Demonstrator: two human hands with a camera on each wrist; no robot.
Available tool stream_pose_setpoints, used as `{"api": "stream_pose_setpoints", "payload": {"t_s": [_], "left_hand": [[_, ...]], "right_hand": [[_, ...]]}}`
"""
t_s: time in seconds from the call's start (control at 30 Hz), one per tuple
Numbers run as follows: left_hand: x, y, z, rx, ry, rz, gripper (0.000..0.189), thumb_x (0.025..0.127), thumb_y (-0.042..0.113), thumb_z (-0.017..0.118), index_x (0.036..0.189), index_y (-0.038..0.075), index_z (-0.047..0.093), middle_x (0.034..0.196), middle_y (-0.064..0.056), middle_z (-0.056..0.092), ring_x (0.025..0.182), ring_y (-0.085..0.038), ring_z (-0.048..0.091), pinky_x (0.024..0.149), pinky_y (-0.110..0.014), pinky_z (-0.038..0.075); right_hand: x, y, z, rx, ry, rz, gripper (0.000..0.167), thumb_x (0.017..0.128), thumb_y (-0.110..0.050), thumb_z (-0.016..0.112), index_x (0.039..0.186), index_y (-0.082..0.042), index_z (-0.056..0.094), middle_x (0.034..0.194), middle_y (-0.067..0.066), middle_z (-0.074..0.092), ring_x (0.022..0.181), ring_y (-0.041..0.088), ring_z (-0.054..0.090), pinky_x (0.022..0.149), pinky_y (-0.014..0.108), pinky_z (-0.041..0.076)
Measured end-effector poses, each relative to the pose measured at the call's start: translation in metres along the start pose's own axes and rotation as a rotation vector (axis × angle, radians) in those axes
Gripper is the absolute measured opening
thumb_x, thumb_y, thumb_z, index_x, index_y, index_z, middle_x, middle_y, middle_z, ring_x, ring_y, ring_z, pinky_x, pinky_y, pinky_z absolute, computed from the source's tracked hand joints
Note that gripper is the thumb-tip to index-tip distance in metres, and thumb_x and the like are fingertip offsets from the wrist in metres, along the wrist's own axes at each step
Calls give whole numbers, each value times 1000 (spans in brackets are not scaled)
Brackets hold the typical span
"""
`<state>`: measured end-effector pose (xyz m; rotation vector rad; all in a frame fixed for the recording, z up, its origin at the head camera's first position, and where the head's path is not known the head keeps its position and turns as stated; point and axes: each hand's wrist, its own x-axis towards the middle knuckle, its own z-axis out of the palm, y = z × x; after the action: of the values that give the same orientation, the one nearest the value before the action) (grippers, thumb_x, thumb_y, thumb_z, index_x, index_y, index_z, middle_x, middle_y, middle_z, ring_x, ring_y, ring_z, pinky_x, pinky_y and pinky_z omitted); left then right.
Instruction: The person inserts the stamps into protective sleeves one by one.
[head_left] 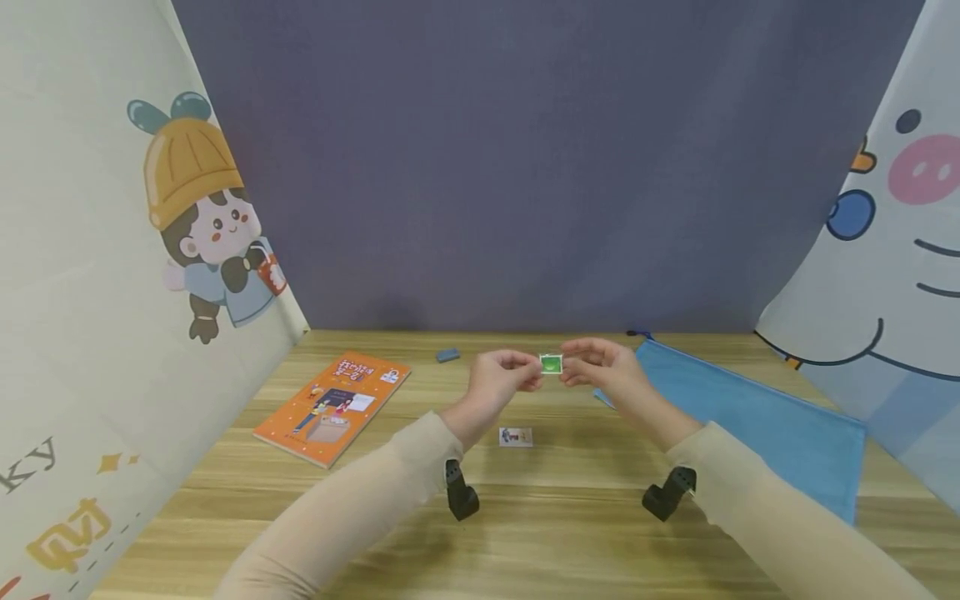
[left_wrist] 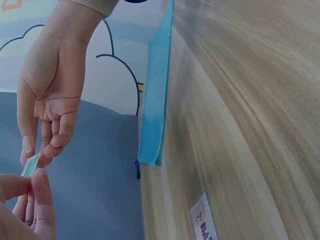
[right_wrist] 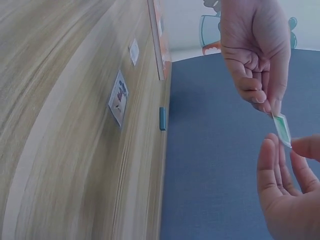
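Note:
A small green card (head_left: 551,364) with a clear or white border is held up above the table between the two hands. My left hand (head_left: 501,379) pinches its left edge between thumb and forefinger. On the opposite edge, the thumb and fingertips of my right hand (head_left: 603,367) pinch it too. The right wrist view shows the card (right_wrist: 282,130) tilted, seen nearly edge-on. Below the hands, a small picture card (head_left: 516,437) lies flat on the wooden table (head_left: 555,533). Another small pale card (right_wrist: 134,51) lies farther left, hidden in the head view.
An orange book (head_left: 333,408) lies at the left. A small blue-grey block (head_left: 447,355) rests near the back edge. At the right a flat blue pouch (head_left: 757,417) is spread on the table. A dark curtain (head_left: 525,167) hangs behind.

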<state>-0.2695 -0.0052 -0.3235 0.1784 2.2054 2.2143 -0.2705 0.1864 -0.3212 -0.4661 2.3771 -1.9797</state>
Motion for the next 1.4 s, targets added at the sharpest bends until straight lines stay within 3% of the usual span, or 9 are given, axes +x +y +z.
{"api": "stream_pose_setpoints", "payload": {"t_s": [0.17,0.43,0.57,0.7,0.87,1.0,1.2,1.4], "left_hand": [[-1,-4,4,-17,-15,-5,13,88,3,69,97,-6,69,88,-18,72,65,-11,67,71,-28,61],[-1,-11,13,-9,-26,-72,15,87,4,71,99,-4,69,89,-18,72,65,-12,67,74,-30,61],[-2,-17,16,12,-44,-80,13,85,2,72,97,-2,69,86,-15,73,69,-18,70,77,-35,62],[-2,-24,16,44,-84,-67,20,82,-2,73,101,2,68,87,-13,72,74,-21,71,78,-36,61],[-2,-33,18,96,-133,-60,35,79,-6,74,111,7,66,91,-13,71,73,-15,68,79,-34,61],[-1,-39,22,110,-146,-18,43,76,-8,76,116,6,65,95,-18,71,75,-17,69,76,-31,61],[-2,-43,27,202,-151,59,40,76,-7,76,113,4,65,92,-15,71,72,-13,68,71,-25,59],[-4,-45,31,229,-141,59,33,75,-9,76,105,2,67,86,-14,70,68,-11,65,69,-22,59]], "right_hand": [[-2,1,0,-70,40,-1,39,92,-18,68,124,2,58,114,16,68,84,13,69,82,32,60],[-8,4,-4,-111,77,29,33,94,-12,64,118,9,60,103,14,71,77,11,69,74,26,60],[-10,7,-7,-110,68,64,34,94,-11,63,119,12,59,100,12,72,76,11,69,74,27,60],[-12,11,-11,-112,67,104,33,94,-11,63,119,11,59,99,9,72,76,10,68,77,30,61],[-14,17,-15,-89,65,163,33,94,-11,64,120,10,60,97,4,72,78,9,68,80,32,60],[-17,22,-16,-64,61,182,36,93,-10,64,120,12,58,93,0,72,77,9,68,81,34,60],[-20,29,-18,-46,51,193,37,92,-9,65,120,14,58,89,-1,71,75,9,67,79,34,60],[-21,35,-19,-46,22,198,39,92,-8,65,121,16,55,91,1,71,77,10,67,80,34,60]]}}
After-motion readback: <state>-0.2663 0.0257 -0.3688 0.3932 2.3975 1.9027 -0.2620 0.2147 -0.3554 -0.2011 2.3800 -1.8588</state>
